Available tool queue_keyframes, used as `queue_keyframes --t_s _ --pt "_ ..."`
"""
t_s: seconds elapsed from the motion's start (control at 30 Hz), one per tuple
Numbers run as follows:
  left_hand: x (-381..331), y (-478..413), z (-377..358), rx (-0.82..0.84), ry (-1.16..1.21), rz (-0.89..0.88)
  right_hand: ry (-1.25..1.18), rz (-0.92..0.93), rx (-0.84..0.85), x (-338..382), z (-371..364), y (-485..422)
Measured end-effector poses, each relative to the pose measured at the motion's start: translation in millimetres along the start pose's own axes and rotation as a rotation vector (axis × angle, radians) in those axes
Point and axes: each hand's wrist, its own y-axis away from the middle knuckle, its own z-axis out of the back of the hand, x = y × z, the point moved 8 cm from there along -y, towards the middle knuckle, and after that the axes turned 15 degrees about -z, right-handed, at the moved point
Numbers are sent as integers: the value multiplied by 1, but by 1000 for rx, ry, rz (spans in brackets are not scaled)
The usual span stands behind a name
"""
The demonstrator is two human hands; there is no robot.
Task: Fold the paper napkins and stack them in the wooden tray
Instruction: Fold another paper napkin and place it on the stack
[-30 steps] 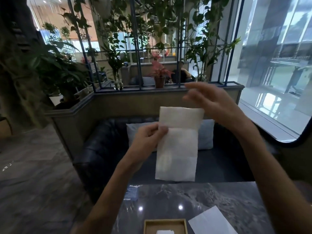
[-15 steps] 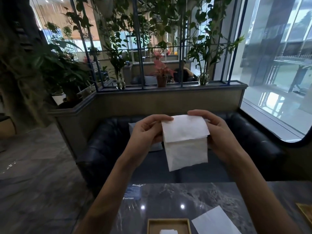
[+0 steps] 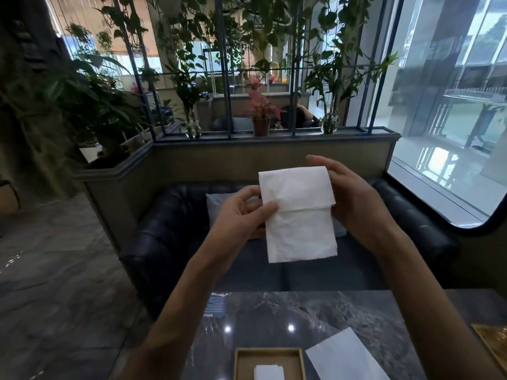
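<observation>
I hold a white paper napkin (image 3: 300,215) in the air above the table, its top part folded down over the front. My left hand (image 3: 245,215) pinches its left edge with thumb on the front. My right hand (image 3: 354,200) holds the right edge from behind, fingers spread near the top fold. A wooden tray (image 3: 270,352) sits at the bottom edge of the view with a folded white napkin (image 3: 269,373) in it. An unfolded napkin (image 3: 345,355) lies flat on the table to the tray's right.
The dark marble table (image 3: 288,311) spans the bottom of the view. A second wooden item (image 3: 493,344) shows at the right edge. A dark sofa (image 3: 170,229) with a pale cushion stands behind the table, below a planter ledge (image 3: 260,138). A window is on the right.
The napkin hung long from my raised hands; its top has been folded down, and both hands have lowered and closed in on its sides. The fold now lies squarer.
</observation>
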Motion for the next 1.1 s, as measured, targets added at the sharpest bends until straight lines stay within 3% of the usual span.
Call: queue_keyframes --t_s 0.13,0.2,0.6,0.83,0.93,1.03,1.1 --pt "-10 -2 1 -17 -62 -65 43 -130 81 -19 -3 0" --pt "-13 -3 2 -17 -85 -85 122 -106 75 -22 -3 4" --pt "-28 3 8 -84 -156 -211 -5 56 -11 -9 2 11" --pt "2 13 -5 -155 100 72 154 218 -106 -6 20 19" --pt "5 17 -14 -154 75 69 259 272 -132 -6 27 23" --pt "9 22 -20 -160 -62 42 310 199 -111 -13 33 24" --pt "10 26 -20 -220 -124 20 161 53 -24 -25 35 21"
